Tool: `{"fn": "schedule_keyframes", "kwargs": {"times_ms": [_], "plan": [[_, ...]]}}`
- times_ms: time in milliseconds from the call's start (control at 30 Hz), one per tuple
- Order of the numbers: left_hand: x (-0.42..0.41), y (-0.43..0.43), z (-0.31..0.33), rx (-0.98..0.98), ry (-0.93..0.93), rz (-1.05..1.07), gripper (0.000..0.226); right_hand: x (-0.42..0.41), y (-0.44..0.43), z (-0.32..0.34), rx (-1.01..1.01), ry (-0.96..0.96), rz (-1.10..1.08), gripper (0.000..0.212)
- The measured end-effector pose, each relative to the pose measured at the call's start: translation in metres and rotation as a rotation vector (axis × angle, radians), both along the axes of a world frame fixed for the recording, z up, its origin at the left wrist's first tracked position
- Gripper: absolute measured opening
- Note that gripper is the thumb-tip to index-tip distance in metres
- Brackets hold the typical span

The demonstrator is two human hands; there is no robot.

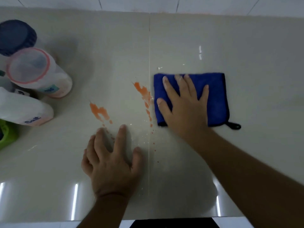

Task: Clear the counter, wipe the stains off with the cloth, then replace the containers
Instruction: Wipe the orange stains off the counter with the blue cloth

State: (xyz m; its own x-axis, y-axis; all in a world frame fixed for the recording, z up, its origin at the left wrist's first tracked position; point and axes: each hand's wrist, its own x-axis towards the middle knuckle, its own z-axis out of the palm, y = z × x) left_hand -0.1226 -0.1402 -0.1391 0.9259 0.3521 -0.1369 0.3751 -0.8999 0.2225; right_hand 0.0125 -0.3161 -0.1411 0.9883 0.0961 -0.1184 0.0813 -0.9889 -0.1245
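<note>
A folded blue cloth [215, 96] lies flat on the beige counter [246, 46], right of the centre seam. My right hand [184, 104] presses down on it with fingers spread. Orange stains sit to the cloth's left: one streak [144, 96] along the seam and a second smear [98, 112] further left, with small droplets trailing toward the front. My left hand [111, 160] rests flat on the bare counter near the front, fingers apart, holding nothing. Its fingertips touch the trail of droplets.
Containers stand grouped at the left edge: a dark-lidded jar [16, 37], a clear jar with a pink rim [41, 73], a white jar labelled Salt [24, 111] and a green object [6, 135]. A white tiled wall [148, 4] runs behind the counter.
</note>
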Motion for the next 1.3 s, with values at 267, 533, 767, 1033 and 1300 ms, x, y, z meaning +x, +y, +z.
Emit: {"fn": "schedule_keyframes", "kwargs": {"times_ms": [267,533,767,1033,1300], "plan": [[0.000,0.000,0.000,0.023,0.041,-0.006,0.071,-0.157,-0.008,0.001,0.040,0.090,0.110,0.066],[0.001,-0.001,-0.001,0.004,0.025,0.012,0.070,-0.077,0.004,0.003,0.047,0.044,0.059,0.064],[0.001,0.000,-0.003,-0.008,0.015,-0.022,0.069,0.057,0.034,-0.005,0.032,0.009,-0.048,0.064],[-0.004,0.012,0.003,-0.135,-0.059,-0.075,0.068,-0.020,0.042,-0.001,-0.037,0.034,-0.004,0.063],[-0.003,0.111,0.007,-0.115,-0.133,-0.213,0.069,-0.164,0.078,-0.004,-0.032,0.067,-0.029,0.063]]}}
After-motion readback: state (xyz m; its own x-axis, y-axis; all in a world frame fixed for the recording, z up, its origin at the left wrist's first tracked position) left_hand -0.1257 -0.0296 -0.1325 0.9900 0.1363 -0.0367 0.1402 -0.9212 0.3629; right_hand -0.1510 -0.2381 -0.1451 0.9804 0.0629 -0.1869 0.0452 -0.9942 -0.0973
